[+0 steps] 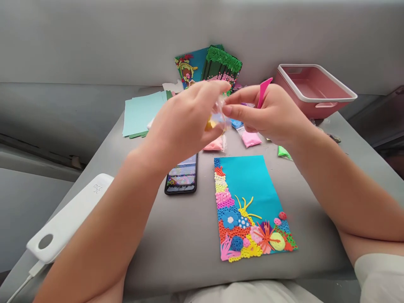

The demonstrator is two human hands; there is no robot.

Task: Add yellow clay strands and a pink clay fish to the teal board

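My left hand (181, 118) is closed around a small clear plastic bag (223, 118) with something yellow inside, above the far half of the table. At the bag's upper edge, the thumb and index finger of my right hand (273, 111) pinch the plastic. A pink plastic modelling tool (264, 91) is tucked between my right fingers, its blade pointing up. Nearer to me lies a blue card (252, 176), decorated along its left and bottom edges with colourful clay dots, flowers and coral shapes.
A phone (181, 179) lies left of the card, and a white power bank (69, 219) with a cable further left. Pale blue sheets (140, 111), pink clay bags (251, 138), a green bag (284, 152), finished clay pictures (221, 63) and a pink bin (315, 103) stand further back.
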